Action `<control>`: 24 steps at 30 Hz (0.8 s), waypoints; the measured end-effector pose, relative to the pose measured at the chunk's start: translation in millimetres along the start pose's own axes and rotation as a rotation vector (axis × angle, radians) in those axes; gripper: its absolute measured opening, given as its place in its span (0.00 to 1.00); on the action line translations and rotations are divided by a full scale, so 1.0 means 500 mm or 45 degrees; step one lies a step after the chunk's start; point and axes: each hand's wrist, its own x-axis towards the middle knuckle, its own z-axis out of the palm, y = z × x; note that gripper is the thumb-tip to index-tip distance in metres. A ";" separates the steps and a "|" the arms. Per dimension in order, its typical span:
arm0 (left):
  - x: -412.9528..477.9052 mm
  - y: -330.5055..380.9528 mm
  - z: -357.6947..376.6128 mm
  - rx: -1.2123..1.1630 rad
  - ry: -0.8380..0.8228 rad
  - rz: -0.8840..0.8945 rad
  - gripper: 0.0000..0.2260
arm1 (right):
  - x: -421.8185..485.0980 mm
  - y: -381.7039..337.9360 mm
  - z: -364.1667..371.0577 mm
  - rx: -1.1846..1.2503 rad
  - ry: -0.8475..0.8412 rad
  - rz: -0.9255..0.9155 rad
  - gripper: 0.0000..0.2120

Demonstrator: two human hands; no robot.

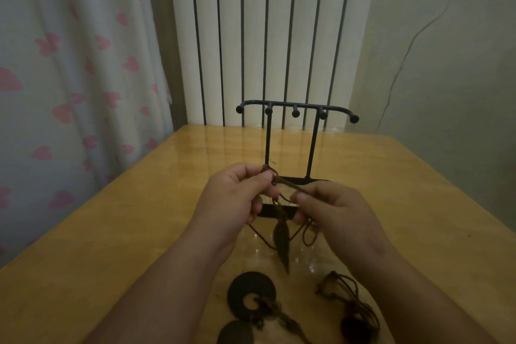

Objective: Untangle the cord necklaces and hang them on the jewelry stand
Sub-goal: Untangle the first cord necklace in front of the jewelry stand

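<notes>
Holding: both hands meet at the centre of the frame, each pinching the same brown cord necklace (289,186) above the table (117,220).
Left hand: the left hand (237,195) sits left of centre, thumb and fingers closed narrowly on a knotted bunch of the cord at its upper end.
Right hand: the right hand (332,209) sits right of centre, thumb and forefinger pressed together on the cord, the other fingers curled in; more loops of cord hang just below this hand.
Cord between hands: a short stretch runs taut and slanted, higher at the left hand, lower at the right.
Pendant: a dark leaf-shaped pendant (281,243) hangs from the cord between the wrists, point down; whether its tip touches the table, I cannot tell.
Stand: a black metal jewelry stand (296,112) stands upright on the table just behind the hands, its top bar with knobbed pegs bare of cords.
Other necklaces: a dark ring-shaped pendant (251,294) with a knotted cord lies at the lower centre; a second tangled cord bundle (349,301) lies at the lower right, well apart from the stand.
Background: a white radiator (268,36) fills the upper centre; a curtain (69,78) with pink shapes hangs at the left.
</notes>
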 end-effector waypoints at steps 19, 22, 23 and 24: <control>0.012 -0.004 -0.011 0.031 0.344 -0.101 0.06 | 0.010 -0.001 -0.014 0.317 0.295 0.075 0.11; 0.006 0.005 -0.008 0.040 0.345 -0.053 0.07 | 0.012 0.003 -0.014 0.348 0.337 0.089 0.11; 0.004 0.007 -0.006 0.056 0.360 -0.045 0.08 | 0.012 0.003 -0.015 0.362 0.354 0.083 0.11; 0.003 0.009 -0.006 0.050 0.366 -0.052 0.09 | 0.012 0.003 -0.015 0.372 0.375 0.075 0.11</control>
